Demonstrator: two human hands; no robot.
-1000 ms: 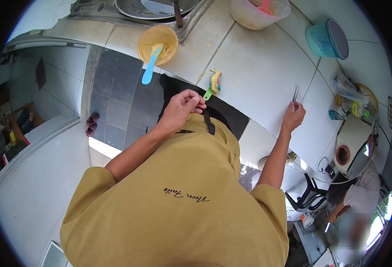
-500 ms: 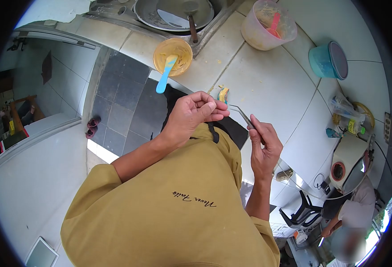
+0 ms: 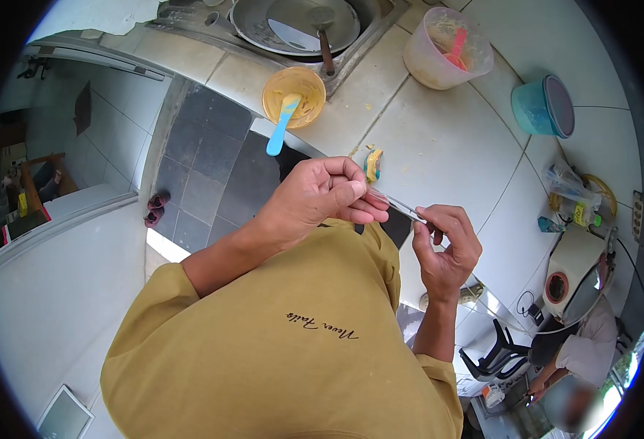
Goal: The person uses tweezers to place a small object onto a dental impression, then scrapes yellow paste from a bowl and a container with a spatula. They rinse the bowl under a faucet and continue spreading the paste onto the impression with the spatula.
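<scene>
White-tiled counter (image 3: 457, 150), tweezers (image 3: 405, 208) between the hands (image 3: 450, 252).

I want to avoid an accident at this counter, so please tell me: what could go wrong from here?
The tweezers in the right hand reach toward the fingertips of the left hand, so a slip might prick or pinch them. The blue spatula leans in the orange tub, its handle sticking out past the rim, seemingly over the edge of the counter; a bump could knock it down.
</scene>
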